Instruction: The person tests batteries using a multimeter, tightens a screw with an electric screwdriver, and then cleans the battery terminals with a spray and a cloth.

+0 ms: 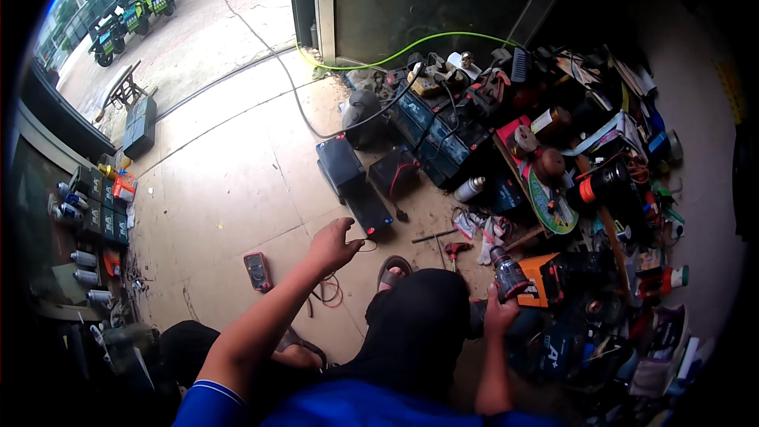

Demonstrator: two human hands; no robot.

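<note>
Starting at the left, cans (85, 258) stand by the wall, apart from the work. A red meter (257, 272) lies on the floor (229, 225), untouched, with dark and red leads (332, 298) loose nearby.

The left hand (330, 249) reaches over the floor beside the near battery (368, 209). Its grip has thumb and fingertips close to one another, next to a thin wire (368, 247); whether they are clamped on it cannot be told. The near battery lies with red and blue marks at its end facing the person. The far battery (341, 164) sits close against it; contact cannot be confirmed. To their right is a third battery (387, 166) with a red cord.

A red T-handle tool (457, 248) lies on the floor, not in use. The right hand (500, 315) has its grip closed around a drill (511, 278), held well apart from the batteries.

Progress, as judged: the batteries are set out and the drill is taken up. The drill is in contact with no battery, and no finished connection can be made out. The work appears part-way, with handling of the wire and batteries outstanding.
</note>
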